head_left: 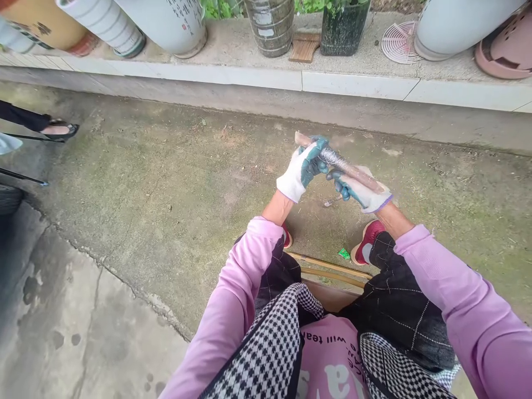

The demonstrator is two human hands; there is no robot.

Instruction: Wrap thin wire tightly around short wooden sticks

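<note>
My left hand [305,166], in a white glove with a blue-green coated palm, is closed round a brownish stick [353,173] near its far left end. The stick slants down to the right, with shiny whitish thread or film [332,158] round its middle. My right hand [353,189], gloved alike, is close under the stick with its fingers curled towards the left hand. The stick's blurred right end passes over that glove. Whatever the right fingers pinch, if anything, is hidden. Below them shows a small pale object [332,201], too small to name.
A raised ledge [357,83] runs across the back, bearing several pots, a dark planter [344,27] and a pink round rack [399,42]. Between my legs are bamboo-like strips [332,266]. A green wrapper [344,253] lies by my right shoe. Another person's foot [60,130] is at left.
</note>
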